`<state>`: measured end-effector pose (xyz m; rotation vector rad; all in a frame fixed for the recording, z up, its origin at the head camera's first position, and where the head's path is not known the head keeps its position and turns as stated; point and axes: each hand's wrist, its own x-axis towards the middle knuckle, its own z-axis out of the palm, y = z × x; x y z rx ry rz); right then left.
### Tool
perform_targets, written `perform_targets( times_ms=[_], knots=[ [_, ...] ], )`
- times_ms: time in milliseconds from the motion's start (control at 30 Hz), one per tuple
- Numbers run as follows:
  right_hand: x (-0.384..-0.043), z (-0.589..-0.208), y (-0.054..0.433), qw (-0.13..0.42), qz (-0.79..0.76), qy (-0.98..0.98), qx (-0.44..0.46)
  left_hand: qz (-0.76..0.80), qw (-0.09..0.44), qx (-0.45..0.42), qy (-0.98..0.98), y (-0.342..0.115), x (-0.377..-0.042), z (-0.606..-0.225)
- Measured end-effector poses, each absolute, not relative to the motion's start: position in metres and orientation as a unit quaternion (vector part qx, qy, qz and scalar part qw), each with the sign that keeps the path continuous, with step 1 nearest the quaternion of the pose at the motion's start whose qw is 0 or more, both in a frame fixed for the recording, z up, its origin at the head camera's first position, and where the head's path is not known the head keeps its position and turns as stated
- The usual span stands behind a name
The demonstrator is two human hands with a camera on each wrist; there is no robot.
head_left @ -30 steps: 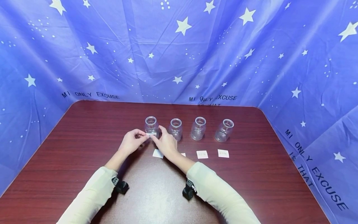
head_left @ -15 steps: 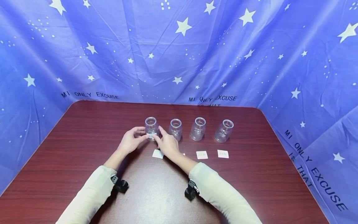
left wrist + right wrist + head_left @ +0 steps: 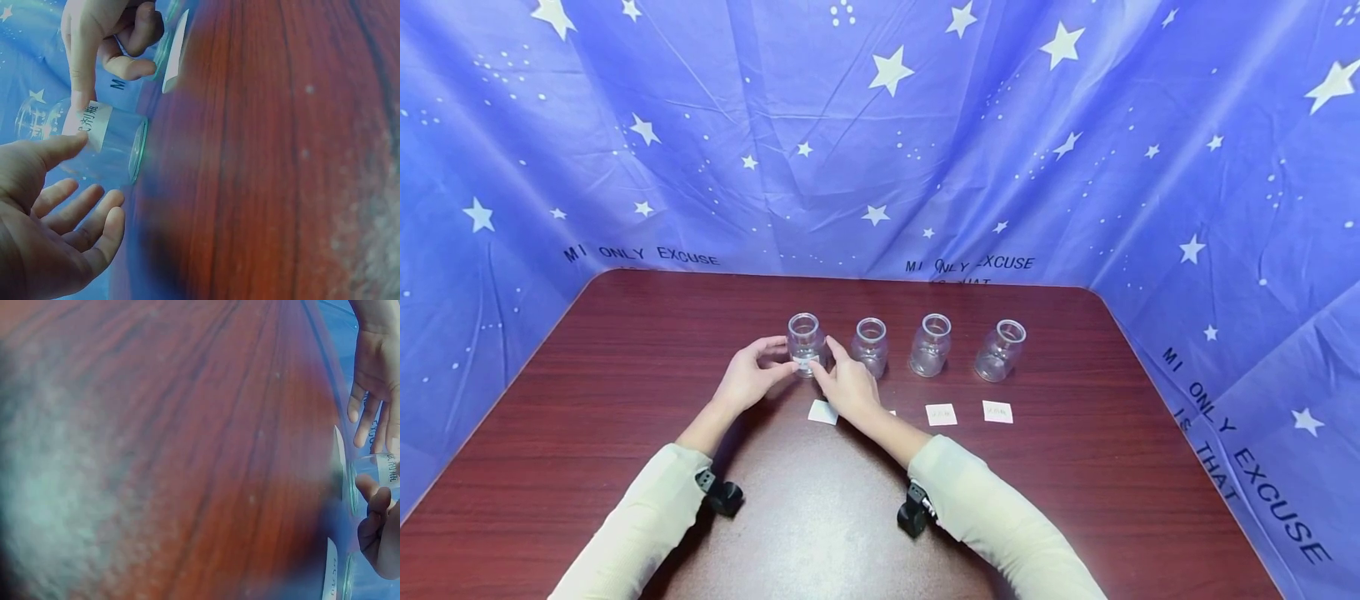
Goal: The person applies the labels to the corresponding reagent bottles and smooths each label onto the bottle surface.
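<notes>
A dark red-brown wood-grain table [image 3: 625, 358], glare on its near part, stands against a purple-blue star-printed fabric backdrop [image 3: 760, 92]. On it, the leftmost clear glass jar [image 3: 804, 335] stands upright between the left hand [image 3: 748, 379] and right hand [image 3: 850, 388], whose thumbs press its white printed paper label [image 3: 99, 128], fingers loosely bent around its sides. Three similar jars [image 3: 930, 357] stand rightward; white paper slips [image 3: 942, 415] lie nearer.
</notes>
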<state>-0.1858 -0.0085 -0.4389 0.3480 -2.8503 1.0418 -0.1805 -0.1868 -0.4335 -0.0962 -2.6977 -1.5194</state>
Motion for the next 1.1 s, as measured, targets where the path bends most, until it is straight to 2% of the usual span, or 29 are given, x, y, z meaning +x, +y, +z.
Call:
perform_targets(
  times_ms=[500, 800, 1100],
  knots=[
    [-0.1899, -0.4378, -0.0028, 0.035, 0.359, -0.924, 0.13, -0.482, 0.027, -0.038, -0.875, -0.1899, -0.1832, -0.4302],
    [-0.1905, -0.4394, -0.0041, 0.039, 0.348, -0.928, 0.124, -0.489, -0.004, -0.02, -0.872, -0.1882, -0.1825, -0.4321],
    [-0.1886, -0.4423, -0.0053, 0.035, 0.351, -0.929, 0.111, -0.476, 0.002, -0.01, -0.879, -0.1865, -0.1821, -0.434]
  ],
)
